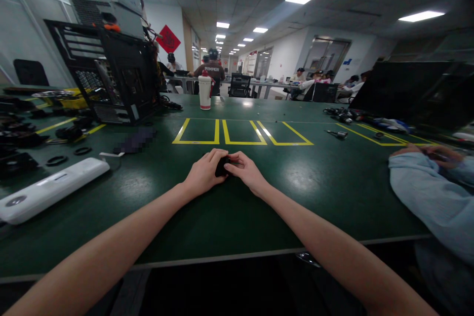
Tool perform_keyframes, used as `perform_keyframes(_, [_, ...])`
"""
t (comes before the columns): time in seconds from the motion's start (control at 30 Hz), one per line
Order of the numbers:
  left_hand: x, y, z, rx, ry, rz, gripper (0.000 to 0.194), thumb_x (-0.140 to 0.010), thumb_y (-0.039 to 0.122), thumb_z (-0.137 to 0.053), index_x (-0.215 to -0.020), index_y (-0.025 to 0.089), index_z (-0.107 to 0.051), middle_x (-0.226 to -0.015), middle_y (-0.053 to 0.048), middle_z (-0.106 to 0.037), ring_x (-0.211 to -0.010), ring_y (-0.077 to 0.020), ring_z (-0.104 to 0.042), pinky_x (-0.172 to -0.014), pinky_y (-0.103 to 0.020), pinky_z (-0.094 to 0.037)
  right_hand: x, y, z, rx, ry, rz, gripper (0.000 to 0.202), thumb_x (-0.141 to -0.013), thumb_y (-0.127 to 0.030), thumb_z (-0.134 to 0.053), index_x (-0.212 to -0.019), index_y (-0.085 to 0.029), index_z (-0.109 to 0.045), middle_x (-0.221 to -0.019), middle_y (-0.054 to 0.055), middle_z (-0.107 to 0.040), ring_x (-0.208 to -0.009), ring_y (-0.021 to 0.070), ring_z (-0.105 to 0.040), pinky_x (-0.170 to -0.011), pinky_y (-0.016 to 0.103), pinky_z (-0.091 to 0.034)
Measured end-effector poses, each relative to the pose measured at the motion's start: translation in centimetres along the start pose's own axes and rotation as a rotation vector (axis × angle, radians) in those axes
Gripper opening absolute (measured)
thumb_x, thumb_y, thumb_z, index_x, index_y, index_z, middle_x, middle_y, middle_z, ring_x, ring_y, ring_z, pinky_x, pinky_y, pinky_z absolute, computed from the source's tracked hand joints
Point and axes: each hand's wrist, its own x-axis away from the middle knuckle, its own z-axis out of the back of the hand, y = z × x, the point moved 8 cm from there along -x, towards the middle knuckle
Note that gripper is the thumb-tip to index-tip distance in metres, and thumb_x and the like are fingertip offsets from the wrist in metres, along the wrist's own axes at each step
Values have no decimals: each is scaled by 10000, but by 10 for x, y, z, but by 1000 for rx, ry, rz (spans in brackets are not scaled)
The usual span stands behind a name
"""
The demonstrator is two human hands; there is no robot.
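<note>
Between my two hands is a small black object (221,167), low over the green table or resting on it. Fingers hide much of it, so its kind cannot be made out. My left hand (203,172) closes on it from the left, fingers curled over the top. From the other side my right hand (245,170) grips it, with the thumb and fingertips against its right edge. Just beyond my hands lie three yellow tape outlines (244,143) on the table (155,217).
At left stand an open black computer case (122,74) and a white power strip (55,190). A white tumbler (205,93) stands at the far edge. On the right are a dark metal tool (336,134) and a co-worker's sleeved arm (422,177). The table's front edge runs below my forearms.
</note>
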Motion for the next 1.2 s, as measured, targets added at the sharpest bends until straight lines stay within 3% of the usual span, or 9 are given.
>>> perform_keyframes(0.2, [-1, -2, -2, -6, -3, 12, 579, -653, 240, -616, -1164, 232, -342, -1159, -38, -458, -1041, -221, -476, -839, -370, -446, -2, 3, 0, -38, 12, -45, 376, -654, -212, -633, -1012, -186, -519, -1043, 52, -555, -970, 164, -540, -904, 361, -395])
perform_keyframes(0.4, [-1, -1, -1, 3, -14, 20, 591, -642, 224, -620, -1162, 243, -340, -1145, -33, -461, -1031, -222, -480, -831, -372, -449, 0, 2, -4, -114, -36, -38, 386, -600, -161, -669, -946, -205, -504, -1043, 23, -529, -982, 170, -535, -894, 372, -404])
perform_keyframes(0.67, [-1, 1, 0, 3, -3, 11, 548, -662, 234, -605, -1147, 237, -351, -1123, -33, -469, -1020, -219, -485, -822, -368, -450, 0, -3, -1, -20, -1, 38, 271, -660, -245, -630, -893, -202, -499, -978, 14, -532, -938, 163, -543, -855, 359, -428])
perform_keyframes(0.9, [-1, -1, 0, 14, 5, 17, 573, -645, 228, -622, -1150, 242, -352, -1128, -35, -463, -1027, -222, -487, -831, -372, -445, 0, -1, 0, 43, -4, -42, 363, -666, -186, -613, -1010, -205, -500, -1084, 41, -519, -1041, 190, -499, -914, 394, -389])
perform_keyframes(1.2, [-2, -1, 0, 10, 3, 29, 564, -655, 237, -611, -1155, 238, -348, -1120, -38, -467, -1011, -220, -491, -815, -369, -449, 2, -3, -2, 9, -5, 28, 263, -670, -246, -620, -897, -207, -493, -991, 7, -532, -935, 162, -554, -854, 359, -438])
